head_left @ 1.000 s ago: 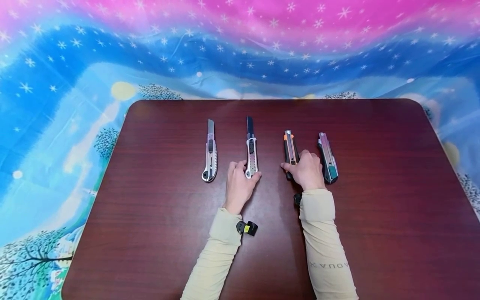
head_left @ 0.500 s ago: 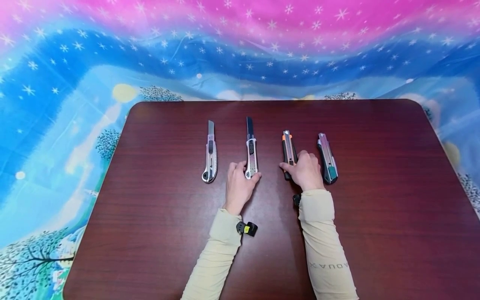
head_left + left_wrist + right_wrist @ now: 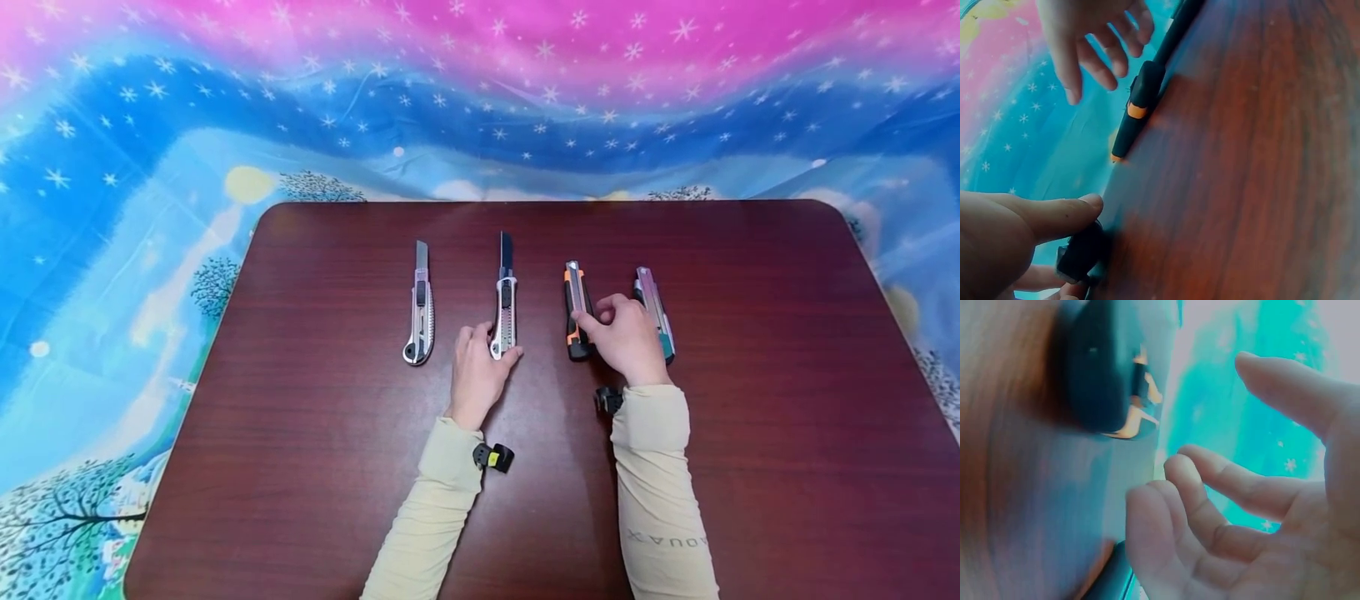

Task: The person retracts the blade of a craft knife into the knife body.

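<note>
Four utility knives would exceed a plain count, so several lie in a row, blade ends away from me. My left hand (image 3: 480, 375) pinches the lower end of a silver utility knife (image 3: 506, 308) with a dark extended blade, thumb on its right side. My right hand (image 3: 626, 337) hovers between the black-and-orange utility knife (image 3: 577, 337) and the green-and-grey utility knife (image 3: 651, 292), partly covering the latter. Its fingers are loosely bent and hold nothing. In the right wrist view, a gap separates the fingers from the black-and-orange knife.
Another silver utility knife (image 3: 422, 312), its blade extended, lies left of my left hand. All the knives are on a dark red-brown wooden table (image 3: 300, 467). A patterned cloth (image 3: 480, 100) hangs behind the table's far edge.
My right hand has let go of the black-and-orange knife, lifted and moved right. The silver knife in my left hand has turned slightly, its blade tip shifting right.
</note>
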A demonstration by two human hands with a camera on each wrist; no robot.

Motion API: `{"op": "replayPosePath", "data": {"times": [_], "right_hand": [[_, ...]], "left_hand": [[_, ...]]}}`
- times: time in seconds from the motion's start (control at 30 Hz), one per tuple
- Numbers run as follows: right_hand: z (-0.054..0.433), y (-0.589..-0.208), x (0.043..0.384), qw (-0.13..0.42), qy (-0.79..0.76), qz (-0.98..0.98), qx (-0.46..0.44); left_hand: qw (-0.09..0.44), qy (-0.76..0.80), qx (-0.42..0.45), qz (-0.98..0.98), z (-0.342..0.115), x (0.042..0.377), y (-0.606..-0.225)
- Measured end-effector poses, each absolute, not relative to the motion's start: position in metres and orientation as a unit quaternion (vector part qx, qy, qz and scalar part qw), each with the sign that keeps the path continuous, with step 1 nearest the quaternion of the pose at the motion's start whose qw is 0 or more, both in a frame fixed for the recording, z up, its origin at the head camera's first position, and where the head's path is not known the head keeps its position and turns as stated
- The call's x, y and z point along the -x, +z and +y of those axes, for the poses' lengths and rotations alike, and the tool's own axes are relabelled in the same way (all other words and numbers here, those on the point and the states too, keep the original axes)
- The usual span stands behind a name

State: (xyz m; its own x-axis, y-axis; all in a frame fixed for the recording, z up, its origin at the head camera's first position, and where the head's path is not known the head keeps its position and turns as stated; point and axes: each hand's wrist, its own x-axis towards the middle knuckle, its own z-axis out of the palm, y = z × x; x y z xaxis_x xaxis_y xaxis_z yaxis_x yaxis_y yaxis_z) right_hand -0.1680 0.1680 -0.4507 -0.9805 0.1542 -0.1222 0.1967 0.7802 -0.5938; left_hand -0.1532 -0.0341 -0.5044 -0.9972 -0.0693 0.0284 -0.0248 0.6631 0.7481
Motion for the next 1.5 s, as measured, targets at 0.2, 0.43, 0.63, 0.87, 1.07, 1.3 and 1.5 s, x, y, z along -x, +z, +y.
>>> {"op": "replayPosePath", "data": {"times": [0.2,0.43,0.63,0.87,1.07,1.3,1.5], "right_hand": [[0.167,-0.442,0.167,0.034,-0.334,0.938,-0.084],[0.163,-0.439,0.165,0.043,-0.346,0.935,-0.067],[0.161,-0.439,0.165,0.05,-0.366,0.928,-0.052],[0.157,-0.441,0.168,0.057,-0.378,0.923,-0.041],[0.154,-0.443,0.166,0.074,-0.386,0.919,-0.038],[0.149,-0.445,0.166,0.08,-0.406,0.91,-0.019],[0.135,-0.443,0.168,0.111,-0.468,0.877,0.004]], "left_hand": [[0.034,-0.405,-0.031,-0.913,-0.033,0.155,-0.505],[0.029,-0.404,-0.04,-0.913,-0.034,0.155,-0.505],[0.01,-0.424,-0.051,-0.904,-0.041,0.156,-0.503],[-0.037,-0.516,-0.051,-0.854,-0.049,0.16,-0.502],[-0.127,-0.717,-0.074,-0.682,-0.059,0.159,-0.508],[-0.202,-0.839,-0.023,-0.505,-0.063,0.144,-0.512],[-0.208,-0.863,0.021,-0.459,-0.052,0.134,-0.514]]}}
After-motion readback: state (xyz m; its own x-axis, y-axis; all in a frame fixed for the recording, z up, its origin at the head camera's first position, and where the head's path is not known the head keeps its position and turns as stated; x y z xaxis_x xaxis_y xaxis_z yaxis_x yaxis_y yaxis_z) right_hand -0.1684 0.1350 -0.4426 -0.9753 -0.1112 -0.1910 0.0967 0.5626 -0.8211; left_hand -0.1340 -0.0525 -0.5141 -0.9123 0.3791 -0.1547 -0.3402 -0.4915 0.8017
